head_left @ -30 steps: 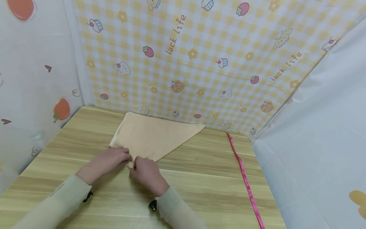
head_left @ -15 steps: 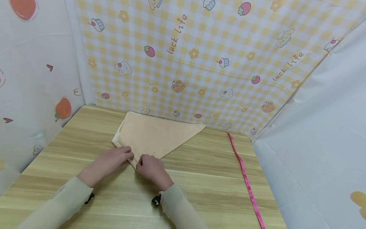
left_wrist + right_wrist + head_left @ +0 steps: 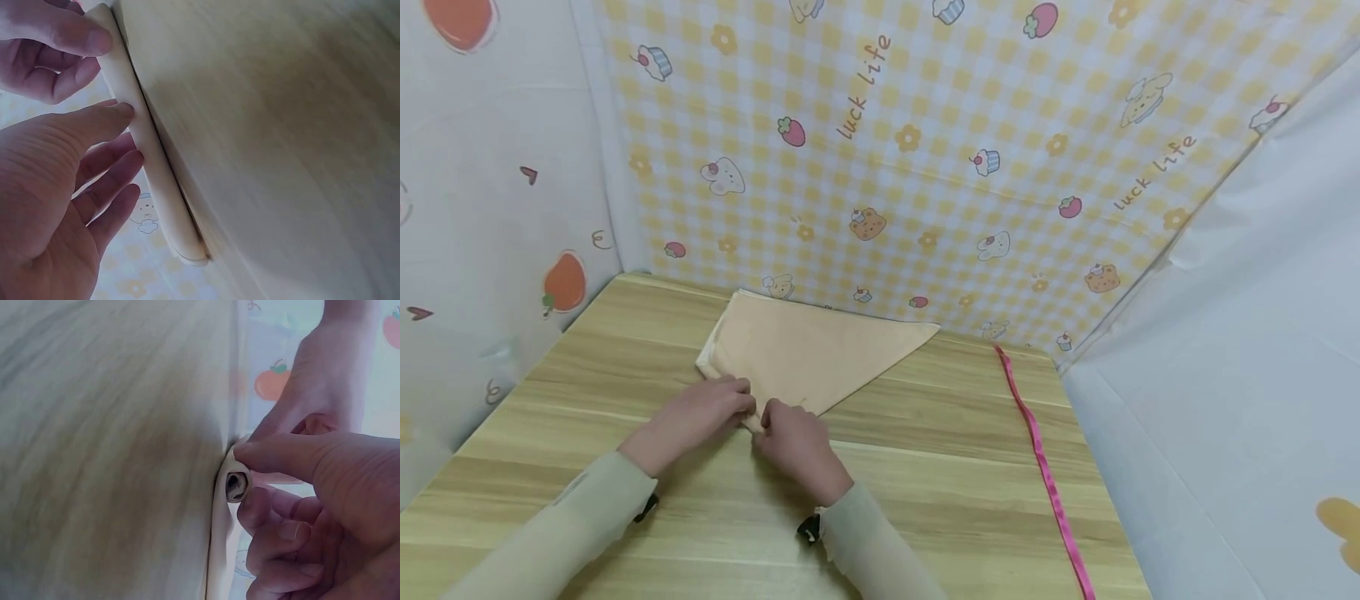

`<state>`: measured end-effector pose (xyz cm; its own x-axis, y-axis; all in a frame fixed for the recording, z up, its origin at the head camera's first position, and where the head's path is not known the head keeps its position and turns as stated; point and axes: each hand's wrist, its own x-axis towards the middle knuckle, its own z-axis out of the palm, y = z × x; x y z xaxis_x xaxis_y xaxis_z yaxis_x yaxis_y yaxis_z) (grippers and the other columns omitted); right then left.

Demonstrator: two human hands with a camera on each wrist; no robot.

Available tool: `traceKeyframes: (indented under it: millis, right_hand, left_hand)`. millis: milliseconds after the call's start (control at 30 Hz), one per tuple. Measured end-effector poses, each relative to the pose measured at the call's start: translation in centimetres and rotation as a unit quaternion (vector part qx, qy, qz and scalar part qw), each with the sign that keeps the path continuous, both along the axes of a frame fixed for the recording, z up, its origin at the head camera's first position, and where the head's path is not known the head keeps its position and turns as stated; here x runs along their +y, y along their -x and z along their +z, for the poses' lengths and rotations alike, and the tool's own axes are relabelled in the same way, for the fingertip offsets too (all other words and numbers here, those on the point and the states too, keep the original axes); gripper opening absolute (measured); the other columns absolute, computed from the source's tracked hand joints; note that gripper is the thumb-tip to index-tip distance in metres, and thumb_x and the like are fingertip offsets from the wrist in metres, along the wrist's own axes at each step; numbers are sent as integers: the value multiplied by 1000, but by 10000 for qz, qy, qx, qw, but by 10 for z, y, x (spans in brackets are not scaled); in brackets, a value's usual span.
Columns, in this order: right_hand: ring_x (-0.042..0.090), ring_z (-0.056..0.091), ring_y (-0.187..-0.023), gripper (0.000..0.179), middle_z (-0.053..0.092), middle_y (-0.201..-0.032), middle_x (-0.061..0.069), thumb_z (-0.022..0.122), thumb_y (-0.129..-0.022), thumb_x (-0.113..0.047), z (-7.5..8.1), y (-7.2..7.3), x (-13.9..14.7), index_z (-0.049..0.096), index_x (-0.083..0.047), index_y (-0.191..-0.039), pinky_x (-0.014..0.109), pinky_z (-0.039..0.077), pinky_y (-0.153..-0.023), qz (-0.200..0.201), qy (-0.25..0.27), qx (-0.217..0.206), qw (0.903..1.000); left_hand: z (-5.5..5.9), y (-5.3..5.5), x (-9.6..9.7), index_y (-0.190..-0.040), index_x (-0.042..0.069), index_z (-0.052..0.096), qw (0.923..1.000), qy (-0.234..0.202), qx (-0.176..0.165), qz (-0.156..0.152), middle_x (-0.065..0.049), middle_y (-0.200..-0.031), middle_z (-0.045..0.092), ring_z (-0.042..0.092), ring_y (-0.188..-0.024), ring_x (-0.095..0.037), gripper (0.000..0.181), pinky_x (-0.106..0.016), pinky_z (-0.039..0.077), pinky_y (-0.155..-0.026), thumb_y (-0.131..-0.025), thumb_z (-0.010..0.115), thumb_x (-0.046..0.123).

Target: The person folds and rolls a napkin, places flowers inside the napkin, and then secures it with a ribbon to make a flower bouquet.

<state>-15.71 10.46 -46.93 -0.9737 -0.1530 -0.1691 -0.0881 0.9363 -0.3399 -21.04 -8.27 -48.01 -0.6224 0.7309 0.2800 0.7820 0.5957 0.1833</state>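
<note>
A beige cloth [image 3: 820,342], folded to a wide pointed shape, lies flat at the back of the table, its near left edge wound into a narrow roll. My left hand [image 3: 700,417] pinches this roll partway along; in the left wrist view, thumb and fingers lie on the smooth roll [image 3: 153,169]. Beside it, my right hand [image 3: 801,446] pinches the roll's near end between thumb and index finger. The right wrist view shows the spiral end of the roll [image 3: 237,486] at my right fingertips, the other fingers curled below it.
A pink ribbon [image 3: 1045,471] runs lengthwise along the right side of the wooden table [image 3: 940,508]. Behind the cloth rises a yellow checked backdrop [image 3: 917,200]. White printed sheets [image 3: 482,208] hang at the left, and more white sheeting stands at the right.
Both hands have shifted slightly away from me and to the right, and the rolled edge has moved along with them. Less flat cloth shows at the near left side. The ribbon has stayed put.
</note>
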Motion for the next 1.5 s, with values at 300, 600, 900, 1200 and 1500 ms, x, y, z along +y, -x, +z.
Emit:
traceKeyframes:
  millis: [300,600,900,1200,1500]
  right_hand:
    - [12,50,-56,17,56,-69,-8,66,-101,-27,-3,3,3,58,-22,-88,28,39,-52,-200,215,-89,9995]
    - [13,51,-57,16,58,-71,-7,65,-101,-30,-7,9,12,60,-22,-88,30,39,-53,-340,480,-266,9979]
    - [13,52,-61,21,59,-73,-10,70,-101,-41,-7,8,12,59,-25,-92,30,39,-58,-259,103,29,9996]
    - [12,47,-56,21,53,-66,-9,72,-98,-30,-3,8,10,60,-22,-82,30,37,-54,-334,-168,140,9992]
    - [12,48,-54,21,55,-66,-7,67,-100,-25,-5,11,17,60,-21,-81,30,38,-52,-447,99,47,9989]
  left_hand:
    - [0,1,0,-97,16,71,9987,-210,357,-287,8,-90,58,54,-80,-9,24,-25,52,-71,-87,85,-1]
    - [-4,1,3,-95,17,71,9992,-263,266,-135,7,-90,50,42,-75,-7,24,-22,44,-64,-87,86,1]
    - [0,7,13,-87,21,75,9997,-80,-202,-79,8,-85,46,41,-75,-6,19,-21,45,-67,-92,83,5]
    - [5,11,20,-92,20,79,9986,228,-471,85,8,-88,54,47,-78,-7,14,-21,45,-69,-96,80,6]
    - [0,11,17,-104,14,72,9997,-61,179,-182,4,-97,62,56,-82,-11,17,-26,53,-70,-94,79,2]
